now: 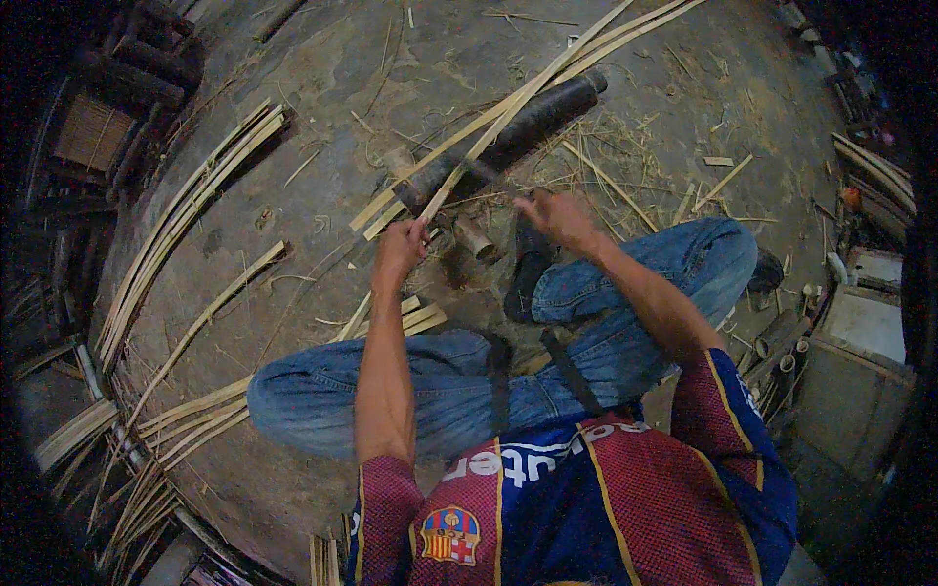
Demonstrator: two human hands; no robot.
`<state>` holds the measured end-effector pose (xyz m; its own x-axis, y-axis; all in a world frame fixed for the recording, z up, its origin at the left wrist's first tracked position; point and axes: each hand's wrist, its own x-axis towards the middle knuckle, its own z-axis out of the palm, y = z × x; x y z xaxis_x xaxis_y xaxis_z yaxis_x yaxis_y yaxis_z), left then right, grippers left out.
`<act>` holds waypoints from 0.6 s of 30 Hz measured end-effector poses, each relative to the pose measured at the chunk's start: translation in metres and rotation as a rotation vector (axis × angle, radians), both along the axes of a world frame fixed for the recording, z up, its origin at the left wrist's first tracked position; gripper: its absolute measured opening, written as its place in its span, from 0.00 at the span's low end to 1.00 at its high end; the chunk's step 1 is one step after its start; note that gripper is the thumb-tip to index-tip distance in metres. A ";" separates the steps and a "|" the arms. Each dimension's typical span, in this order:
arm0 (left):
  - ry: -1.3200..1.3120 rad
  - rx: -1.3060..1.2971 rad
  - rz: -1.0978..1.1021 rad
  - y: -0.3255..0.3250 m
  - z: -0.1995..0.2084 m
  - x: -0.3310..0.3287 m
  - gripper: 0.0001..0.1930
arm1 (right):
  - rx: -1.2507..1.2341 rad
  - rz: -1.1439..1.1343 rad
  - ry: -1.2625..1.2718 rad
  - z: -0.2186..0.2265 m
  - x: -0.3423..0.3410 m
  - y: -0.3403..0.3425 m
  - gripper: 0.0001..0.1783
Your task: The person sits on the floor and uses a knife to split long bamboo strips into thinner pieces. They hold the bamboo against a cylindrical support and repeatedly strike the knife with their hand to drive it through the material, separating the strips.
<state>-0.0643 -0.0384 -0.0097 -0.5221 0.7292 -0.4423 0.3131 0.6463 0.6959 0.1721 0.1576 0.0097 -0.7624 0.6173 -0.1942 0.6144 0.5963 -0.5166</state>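
Note:
My left hand is closed round the near end of a long pale bamboo strip. The strip slants away to the upper right, over a dark thick cylinder on the floor. My right hand is closed too, just right of the cylinder's near end. It seems to grip a knife, whose dark blade is blurred beside the strip; the handle is mostly hidden by my fingers. Other bamboo strips rest along the cylinder's left side. A short brown tube lies between my hands.
My crossed legs in jeans rest on the concrete floor. Bundles of bamboo strips lie at the left. Shavings litter the floor beyond my right hand. A pale box and bamboo poles stand at the right.

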 end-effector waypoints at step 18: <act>0.186 -0.068 0.046 0.019 0.017 0.015 0.22 | 0.111 -0.052 0.051 -0.022 -0.009 -0.004 0.29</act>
<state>-0.0496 -0.0193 0.0070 -0.6314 0.6743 -0.3830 0.4012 0.7067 0.5828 0.1628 0.1534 -0.0118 -0.7356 0.6721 -0.0845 0.6210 0.6193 -0.4804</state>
